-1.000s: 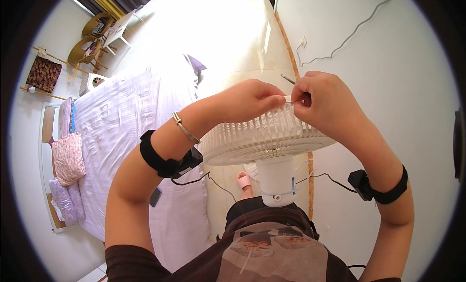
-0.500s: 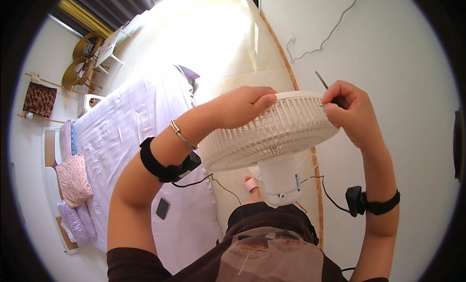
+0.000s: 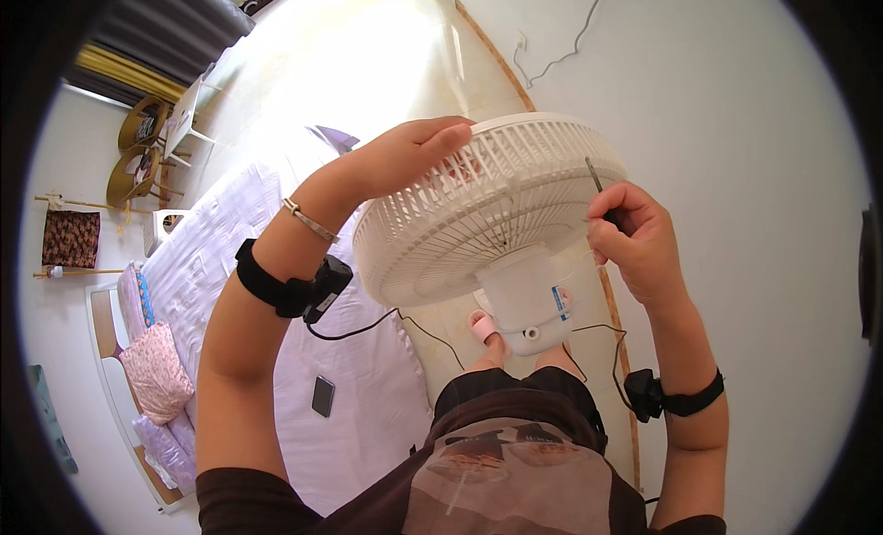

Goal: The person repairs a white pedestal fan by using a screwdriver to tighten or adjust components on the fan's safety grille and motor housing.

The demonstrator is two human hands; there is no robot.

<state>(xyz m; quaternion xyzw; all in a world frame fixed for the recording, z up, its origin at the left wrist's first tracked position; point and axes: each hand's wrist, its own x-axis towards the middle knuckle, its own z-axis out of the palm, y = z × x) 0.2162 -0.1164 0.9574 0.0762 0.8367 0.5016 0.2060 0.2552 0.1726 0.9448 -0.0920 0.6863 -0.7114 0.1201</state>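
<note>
Biggest thing in the room is the bed [image 3: 212, 287], covered in a pale lilac sheet, running along the person's left side. A dark phone [image 3: 322, 395] lies flat on the sheet near the edge closest to them, and a pink patterned pillow [image 3: 158, 374] sits up at the far left end. Further back there are a couple of round wicker chairs [image 3: 138, 149] by a dark curtain.

Now the main bit: a white fan [image 3: 487, 222] is held up in front of the person's chest, tilted so the round grille faces up and away, with the chunky motor housing [image 3: 524, 300] hanging underneath, just above their knees. It's off the floor, between both hands.

The left hand [image 3: 405, 158] rests on top of the grille's far-left rim, fingers stretched out flat and together over the edge, more steadying than gripping. There's a thin bracelet [image 3: 308, 222] on that wrist and a black strap with a small box [image 3: 290, 287] further down the forearm, with a thin wire trailing off it.

The right hand [image 3: 635, 236] is at the right rim, fingers pinched shut around a thin dark tool [image 3: 596, 178], maybe a small screwdriver, whose tip pokes up against the grille edge. Another black strap [image 3: 671, 397] wraps that forearm.
</note>
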